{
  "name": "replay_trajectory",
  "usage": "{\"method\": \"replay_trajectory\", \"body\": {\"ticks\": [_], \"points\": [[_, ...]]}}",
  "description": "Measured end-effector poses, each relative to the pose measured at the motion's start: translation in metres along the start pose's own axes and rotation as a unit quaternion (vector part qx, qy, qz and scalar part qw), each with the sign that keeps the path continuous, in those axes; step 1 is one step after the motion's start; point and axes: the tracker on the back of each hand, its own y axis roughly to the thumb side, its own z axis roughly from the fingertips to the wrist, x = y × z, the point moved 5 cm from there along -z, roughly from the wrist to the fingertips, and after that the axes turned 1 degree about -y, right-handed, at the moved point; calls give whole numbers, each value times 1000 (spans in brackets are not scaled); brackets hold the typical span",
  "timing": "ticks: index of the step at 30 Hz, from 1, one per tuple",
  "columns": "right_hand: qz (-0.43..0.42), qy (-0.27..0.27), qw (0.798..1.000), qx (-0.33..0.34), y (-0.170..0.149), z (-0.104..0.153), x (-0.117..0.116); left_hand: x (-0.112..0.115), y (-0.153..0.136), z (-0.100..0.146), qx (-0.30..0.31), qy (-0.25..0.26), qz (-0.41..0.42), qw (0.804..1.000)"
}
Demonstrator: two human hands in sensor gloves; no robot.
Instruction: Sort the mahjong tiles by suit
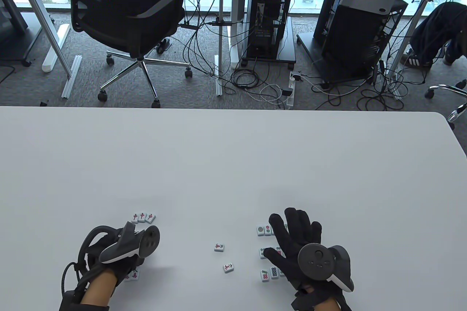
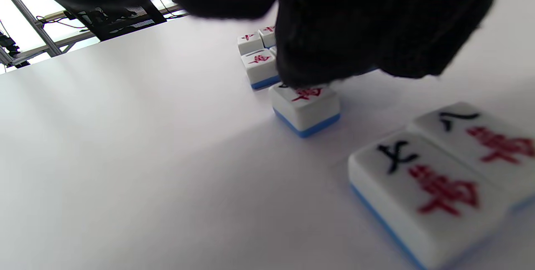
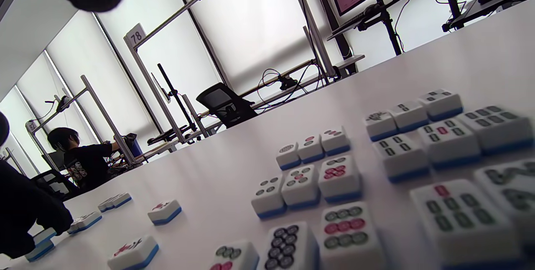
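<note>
White table (image 1: pixel 233 165), wide bare far stretch; black office chair (image 1: pixel 127 19) beyond. Left hand (image 1: pixel 120 252) fingertips press a blue-backed character tile (image 2: pixel 306 105); right hand (image 1: pixel 295 241) splayed flat over dot tiles (image 1: pixel 269 273).

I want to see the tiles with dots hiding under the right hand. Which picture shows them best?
The right wrist view: the dot tiles lie in neat rows, all face up, nothing covering them. In the table view the right hand hides most of them; only a few peek out on its left. The left wrist view shows none.
</note>
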Motion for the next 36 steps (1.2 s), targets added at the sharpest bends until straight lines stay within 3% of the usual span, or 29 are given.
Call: {"method": "replay_trajectory", "body": {"ticks": [14,17,22,28,32,36], "points": [[1,4,1000,-2,0,-1,-1,10,-2,1,-19,-3,-31,999],[-1,3,1000,-2,0,-1,-1,-2,-1,7,-10,7,-14,1000],[-2,4,1000,-4,-1,-1,-1,-45,15,21,13,63,2,998],[-5,-2,1000,-3,-1,-1,1,-81,83,26,114,124,-34,985],[-6,-3,1000,-2,-1,-1,1,-89,139,26,195,147,-69,967],[-6,-3,1000,-2,-1,-1,1,-86,182,17,243,138,-95,955]]}}
